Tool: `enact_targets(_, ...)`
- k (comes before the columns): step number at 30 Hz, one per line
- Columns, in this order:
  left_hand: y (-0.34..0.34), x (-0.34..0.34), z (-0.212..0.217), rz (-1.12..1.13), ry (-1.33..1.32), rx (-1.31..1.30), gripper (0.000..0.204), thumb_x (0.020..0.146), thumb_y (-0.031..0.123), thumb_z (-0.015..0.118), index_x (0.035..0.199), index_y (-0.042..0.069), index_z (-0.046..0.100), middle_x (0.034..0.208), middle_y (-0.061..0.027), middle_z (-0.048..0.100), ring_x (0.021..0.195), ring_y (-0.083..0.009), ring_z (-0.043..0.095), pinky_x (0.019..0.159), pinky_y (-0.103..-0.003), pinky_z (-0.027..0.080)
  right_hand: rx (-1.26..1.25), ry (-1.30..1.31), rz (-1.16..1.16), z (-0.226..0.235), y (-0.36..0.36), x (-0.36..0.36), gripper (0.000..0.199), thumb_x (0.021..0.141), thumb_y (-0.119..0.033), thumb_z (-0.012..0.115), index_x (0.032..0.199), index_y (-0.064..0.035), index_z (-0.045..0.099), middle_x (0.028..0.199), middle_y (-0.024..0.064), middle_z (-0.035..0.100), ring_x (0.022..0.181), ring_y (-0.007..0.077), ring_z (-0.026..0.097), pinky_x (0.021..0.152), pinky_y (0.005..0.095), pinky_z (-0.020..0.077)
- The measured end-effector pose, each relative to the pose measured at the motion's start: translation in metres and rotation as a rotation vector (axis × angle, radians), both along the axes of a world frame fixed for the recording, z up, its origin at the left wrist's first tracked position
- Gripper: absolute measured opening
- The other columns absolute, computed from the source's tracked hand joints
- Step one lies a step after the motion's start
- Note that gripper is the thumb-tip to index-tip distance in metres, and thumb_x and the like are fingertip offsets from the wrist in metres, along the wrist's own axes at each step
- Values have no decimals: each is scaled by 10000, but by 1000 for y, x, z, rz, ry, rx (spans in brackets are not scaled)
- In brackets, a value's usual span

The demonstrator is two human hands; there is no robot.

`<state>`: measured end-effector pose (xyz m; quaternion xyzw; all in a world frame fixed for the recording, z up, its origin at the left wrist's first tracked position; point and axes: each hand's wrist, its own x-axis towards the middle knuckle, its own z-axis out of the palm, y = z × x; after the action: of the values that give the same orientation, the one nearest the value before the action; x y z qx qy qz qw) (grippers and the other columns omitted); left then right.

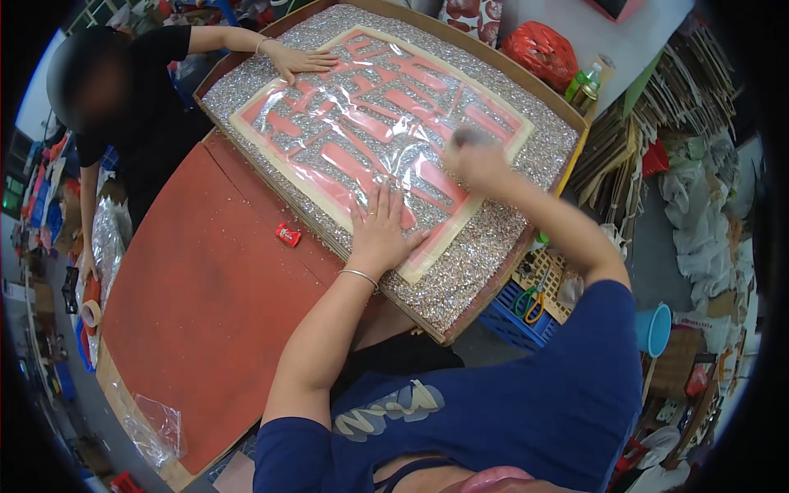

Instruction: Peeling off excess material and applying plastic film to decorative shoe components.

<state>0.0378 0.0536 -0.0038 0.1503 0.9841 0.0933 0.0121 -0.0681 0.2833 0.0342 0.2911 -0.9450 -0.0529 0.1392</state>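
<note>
A rectangular sheet with a cream border (pixel 329 201) and pink cut-out shapes (pixel 367 126) lies under glossy clear film, on a bed of small sparkling stones (pixel 460 283) in a shallow wooden tray. My left hand (pixel 380 226) presses flat on its near edge, fingers spread. Over the sheet's right part, my right hand (pixel 481 168) is blurred by motion. It looks closed around a greyish-brown roundish thing (pixel 470 138), too smeared to name. At the far left corner, a co-worker's hand (pixel 300 60) rests flat on the sheet.
A red-brown table (pixel 205 304) adjoins the tray, with a small red wrapper (pixel 288 235) and scattered stones on it. Clear plastic (pixel 156 429) lies at its near left corner. Right of the tray are a blue crate (pixel 514 316) with scissors (pixel 530 304), stacked cardboard (pixel 612 156) and a blue bucket (pixel 654 329).
</note>
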Motion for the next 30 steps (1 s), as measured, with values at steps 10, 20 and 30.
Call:
enact_targets(10,3,2,0,17,23,-17,932,835,694,402,1455,15,250,1534,-191,175,1440,-314,98,1106,-603,20,80,-333,-77,9,11,4,299,912,-302,458,903,-81,660,985,129,664,957,264,630,859,458,457)
enact_targets(20,13,4,6,-16,-13,23,927,844,680,402,1443,-11,247,1519,-246,162,1435,-364,80,1091,-627,17,-258,96,-25,-16,33,-115,440,928,-396,348,879,-112,681,892,165,685,871,332,663,790,554,442)
enact_targets(30,16,2,0,-32,6,44,921,833,682,413,1444,7,274,1523,-221,176,1438,-341,90,1080,-644,8,-192,-126,-365,-21,6,-190,283,832,-198,448,836,-68,699,885,167,691,852,322,673,768,500,487)
